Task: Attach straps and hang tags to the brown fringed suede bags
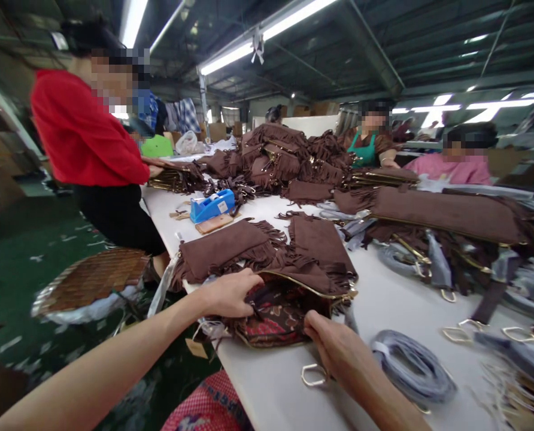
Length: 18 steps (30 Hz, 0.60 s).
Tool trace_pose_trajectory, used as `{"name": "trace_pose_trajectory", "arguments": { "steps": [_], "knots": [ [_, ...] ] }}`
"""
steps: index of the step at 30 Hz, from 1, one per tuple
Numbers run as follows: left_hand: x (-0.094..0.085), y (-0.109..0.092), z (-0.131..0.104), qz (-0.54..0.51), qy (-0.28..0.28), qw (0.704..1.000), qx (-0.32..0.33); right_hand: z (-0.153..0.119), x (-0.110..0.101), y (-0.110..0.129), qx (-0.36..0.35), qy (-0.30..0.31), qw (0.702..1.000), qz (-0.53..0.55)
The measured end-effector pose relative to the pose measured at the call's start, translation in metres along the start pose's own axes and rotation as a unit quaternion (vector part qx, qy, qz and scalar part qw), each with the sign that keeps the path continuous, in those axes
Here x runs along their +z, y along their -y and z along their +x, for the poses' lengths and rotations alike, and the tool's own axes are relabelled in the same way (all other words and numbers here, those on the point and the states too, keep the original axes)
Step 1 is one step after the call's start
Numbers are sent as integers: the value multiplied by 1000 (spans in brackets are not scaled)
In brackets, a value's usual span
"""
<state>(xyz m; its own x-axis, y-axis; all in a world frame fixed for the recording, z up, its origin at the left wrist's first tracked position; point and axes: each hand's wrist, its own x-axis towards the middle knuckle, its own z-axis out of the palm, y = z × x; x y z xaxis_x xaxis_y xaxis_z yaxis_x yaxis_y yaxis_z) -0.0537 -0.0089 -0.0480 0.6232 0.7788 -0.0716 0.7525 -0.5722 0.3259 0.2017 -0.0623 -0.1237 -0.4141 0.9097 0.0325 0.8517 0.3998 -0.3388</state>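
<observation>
A brown fringed bag (pixel 276 323) lies unzipped at the near edge of the table, its patterned red and brown lining showing. My left hand (pixel 233 293) grips the left side of its opening, fingertips curled at the rim. On the right, my right hand (pixel 327 332) pinches the near edge of the same opening. Beyond it lie two more brown fringed pieces, one to the left (pixel 226 245) and one to the right (pixel 318 239). A gold metal ring (pixel 313 375) rests on the table beside my right hand.
A coiled wrapped strap (pixel 413 365) sits at right on the white table (pixel 384 299). Further back are a blue tape dispenser (pixel 212 205), a phone-like flat object (pixel 214 223) and a heap of brown bags (pixel 273 149). A person in red (pixel 85 129) stands at left; others work opposite.
</observation>
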Motion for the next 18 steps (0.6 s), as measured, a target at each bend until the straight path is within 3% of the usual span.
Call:
{"name": "trace_pose_trajectory", "arguments": {
  "steps": [4, 8, 10, 13, 18],
  "knots": [
    [18, 13, -17, -99, 9, 995, -7, 4, -22, 13, 3, -2, 999, 36],
    [23, 24, -21, -256, 10, 967, 13, 13, -62, 46, -67, -2, 981, 185],
    [23, 28, -21, -308, 4, 951, 27, 19, -66, 63, -87, 11, 981, 172],
    [26, 28, -22, -310, -20, 950, 10, 30, -45, 75, -69, 41, 992, 95],
    [35, 27, -21, -290, -62, 954, -51, 43, -2, 67, -10, 36, 998, 60]
  ]
}}
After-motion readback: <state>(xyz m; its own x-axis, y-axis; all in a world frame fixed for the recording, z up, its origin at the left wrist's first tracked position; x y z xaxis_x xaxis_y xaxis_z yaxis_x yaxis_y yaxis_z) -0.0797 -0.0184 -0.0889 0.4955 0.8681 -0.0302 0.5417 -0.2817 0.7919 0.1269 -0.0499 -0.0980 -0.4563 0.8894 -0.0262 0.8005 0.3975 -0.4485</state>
